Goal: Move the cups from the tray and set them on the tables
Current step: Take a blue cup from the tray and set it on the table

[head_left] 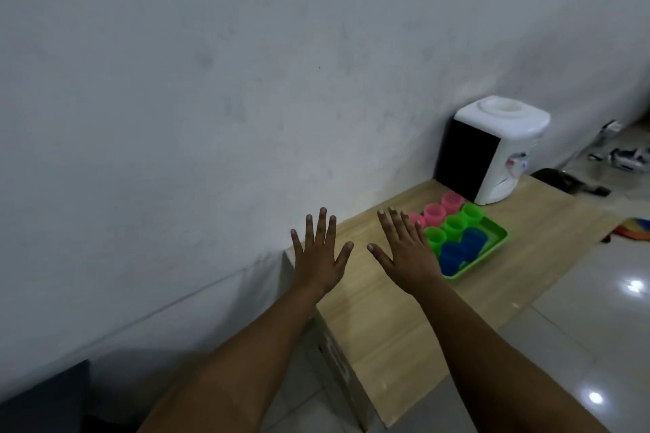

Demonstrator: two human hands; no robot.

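Both hands, left (322,253) and right (409,253), spread flat and empty; cups (453,225) on tray (492,242) look light, rigid plastic, best gripped round the sides.

no readable text, label, brand, number or sign anywhere in view. the water dispenser (492,148) front has small red and blue marks at its taps, too blurred to tell as lettering.
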